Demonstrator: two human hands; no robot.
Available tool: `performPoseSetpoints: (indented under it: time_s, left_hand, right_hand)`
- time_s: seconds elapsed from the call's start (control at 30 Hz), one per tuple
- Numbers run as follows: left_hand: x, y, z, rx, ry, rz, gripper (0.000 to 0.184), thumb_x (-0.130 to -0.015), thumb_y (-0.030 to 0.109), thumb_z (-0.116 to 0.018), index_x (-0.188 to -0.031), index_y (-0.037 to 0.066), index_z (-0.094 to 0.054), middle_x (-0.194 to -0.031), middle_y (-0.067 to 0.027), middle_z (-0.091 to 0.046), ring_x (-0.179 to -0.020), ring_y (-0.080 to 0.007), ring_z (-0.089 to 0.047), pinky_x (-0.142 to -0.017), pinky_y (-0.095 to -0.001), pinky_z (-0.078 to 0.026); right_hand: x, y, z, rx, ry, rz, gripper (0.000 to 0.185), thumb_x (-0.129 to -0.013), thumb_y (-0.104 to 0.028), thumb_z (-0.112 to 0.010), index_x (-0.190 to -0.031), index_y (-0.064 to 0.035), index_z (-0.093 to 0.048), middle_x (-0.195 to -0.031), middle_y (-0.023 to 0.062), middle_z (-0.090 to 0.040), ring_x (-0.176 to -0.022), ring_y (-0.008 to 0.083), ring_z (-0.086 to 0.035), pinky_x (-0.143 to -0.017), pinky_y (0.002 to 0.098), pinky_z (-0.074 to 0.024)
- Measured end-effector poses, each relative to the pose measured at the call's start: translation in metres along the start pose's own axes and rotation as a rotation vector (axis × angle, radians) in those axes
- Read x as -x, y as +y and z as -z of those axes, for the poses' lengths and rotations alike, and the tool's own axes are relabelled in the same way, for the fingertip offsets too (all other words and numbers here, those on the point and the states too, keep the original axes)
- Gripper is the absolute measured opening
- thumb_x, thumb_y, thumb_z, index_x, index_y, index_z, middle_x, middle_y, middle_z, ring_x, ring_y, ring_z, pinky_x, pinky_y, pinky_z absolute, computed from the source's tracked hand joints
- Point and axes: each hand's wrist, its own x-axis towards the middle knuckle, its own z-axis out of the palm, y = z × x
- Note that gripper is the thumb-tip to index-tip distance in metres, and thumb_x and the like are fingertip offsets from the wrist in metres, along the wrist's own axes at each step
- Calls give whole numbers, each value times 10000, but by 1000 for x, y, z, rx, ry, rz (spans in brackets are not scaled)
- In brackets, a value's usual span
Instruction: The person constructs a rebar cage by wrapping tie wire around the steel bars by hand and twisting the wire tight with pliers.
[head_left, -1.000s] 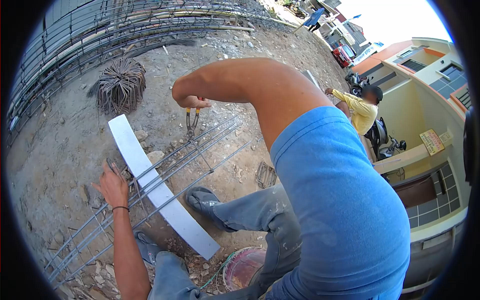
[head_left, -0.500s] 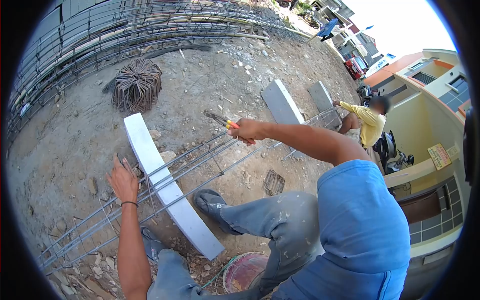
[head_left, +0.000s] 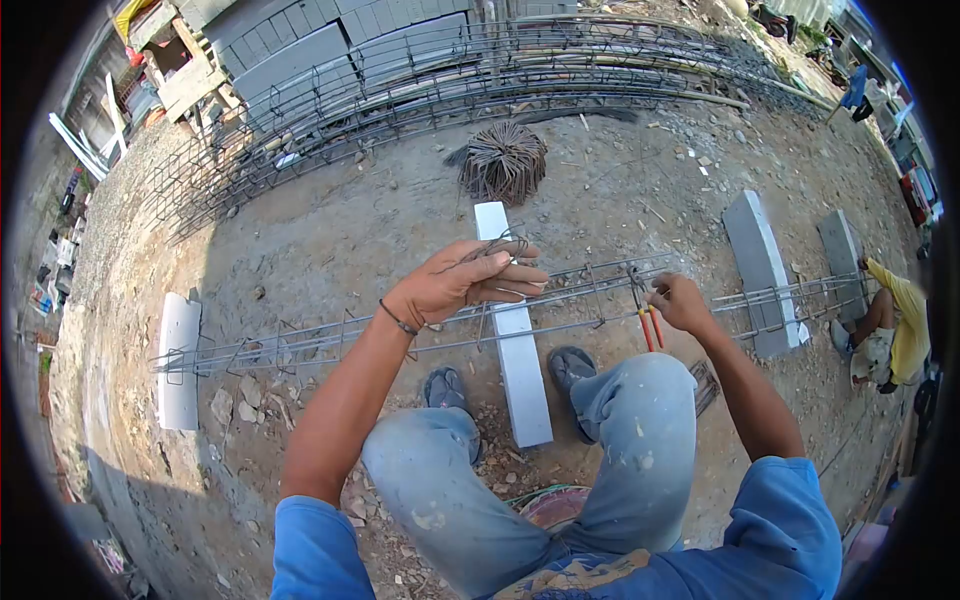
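My left hand [head_left: 468, 273] is raised over the rebar cage with a small bundle of thin dark wires [head_left: 503, 245] between thumb and fingers. Under it, the cage's long bars [head_left: 447, 318] cross a narrow pale block [head_left: 523, 375]. At the cage's right part, the curled fingers of my right hand [head_left: 680, 303] are on the pliers [head_left: 648, 318]. The red-orange handles point down, and the metal jaws are up against the bars. How firmly the fingers grip the pliers is unclear.
A bundle of bent rods [head_left: 503, 163] lies behind the block. Long rebar cages [head_left: 400, 85] stretch across the back. A curved white support [head_left: 179, 360] is at left; grey blocks [head_left: 757, 262] and a crouching person in yellow [head_left: 905, 315] are at right. A bucket [head_left: 553, 508] sits between my legs.
The view has swung left. My right hand has brought the pliers back to the bars. My left hand has risen from beside the block to above the cage, holding the wires.
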Motion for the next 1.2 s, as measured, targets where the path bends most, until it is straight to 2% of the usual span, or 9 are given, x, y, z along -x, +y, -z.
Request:
performPoseSetpoints:
  time_s: [0.1, 0.17, 0.27, 0.37, 0.53, 0.6, 0.8, 0.9, 1.2]
  left_hand:
    - [14, 37, -53, 82, -90, 8, 615, -1090, 333, -564, -1533, -62, -404, -1404, -294, -611, -1307, -367, -628, -1095, -468, -542]
    - [23, 47, -87, 137, -100, 10, 635, -1084, 312, -579, -1569, -28, -350, -1389, -302, -617, -1257, -371, -663, -1038, -464, -583]
    - [36, 51, -126, 145, -90, -1, 623, -1081, 277, -589, -1580, 7, -332, -1389, -302, -616, -1195, -361, -701, -952, -407, -632]
    - [44, 40, -144, 168, -66, -9, 596, -1077, 242, -596, -1570, 14, -350, -1387, -301, -615, -1151, -339, -725, -887, -337, -653]
    - [57, -11, -141, 250, 102, -175, 612, -1041, 248, -681, -1551, 30, -420, -1346, -231, -659, -1154, -293, -720, -948, -339, -618]
    - [58, -32, -146, 149, 346, -278, 508, -1026, 248, -705, -1450, 20, -543, -1262, -135, -686, -1038, -212, -722, -978, -343, -607]
    - [31, -68, -141, 192, 653, -249, 355, -1021, 327, -714, -1169, 5, -701, -1110, -72, -730, -965, -162, -704, -947, -335, -581]
    - [16, -62, -144, 263, 696, -246, 332, -1035, 336, -693, -1106, 12, -702, -1064, -69, -740, -951, -161, -706, -946, -332, -581]
    - [-6, -52, -148, 12, 523, -105, 298, -1052, 243, -666, -1133, -43, -653, -1034, -148, -746, -956, -228, -752, -906, -371, -630]
  right_hand:
    - [13, -79, 71, -593, -30, 120, 376, -962, -230, -747, -1175, 77, -700, -950, 153, -748, -890, 180, -716, -807, 341, -572]
    - [46, -141, 109, -993, -31, 303, 355, -980, -240, -736, -1161, 66, -722, -935, 101, -752, -884, 166, -709, -780, 315, -556]
    - [76, -195, 128, -1152, -144, 413, 317, -976, -246, -749, -1128, 32, -747, -963, 84, -747, -937, 155, -706, -807, 298, -546]
    - [86, -216, 116, -1057, -182, 577, 311, -939, -211, -794, -1115, 42, -751, -896, 69, -738, -799, 135, -668, -721, 293, -536]
    - [78, -214, 71, -1364, -151, 391, 206, -891, -161, -845, -989, 7, -778, -854, 48, -729, -691, 108, -631, -617, 277, -513]
    - [73, -203, 47, -1607, -156, 238, 175, -900, -137, -836, -990, -2, -770, -869, 59, -741, -726, 129, -681, -625, 280, -551]
    - [88, -191, -5, -1775, -132, 72, 239, -905, -120, -827, -1082, 17, -744, -921, 93, -762, -810, 171, -739, -695, 300, -624]
    - [83, -186, 0, -1742, -88, 162, 216, -934, -106, -795, -1094, 29, -743, -951, 117, -773, -828, 202, -758, -706, 310, -648]
    - [79, -140, 20, -1652, -183, -49, 247, -990, -276, -729, -986, -31, -759, -886, 61, -752, -749, 139, -700, -650, 302, -581]
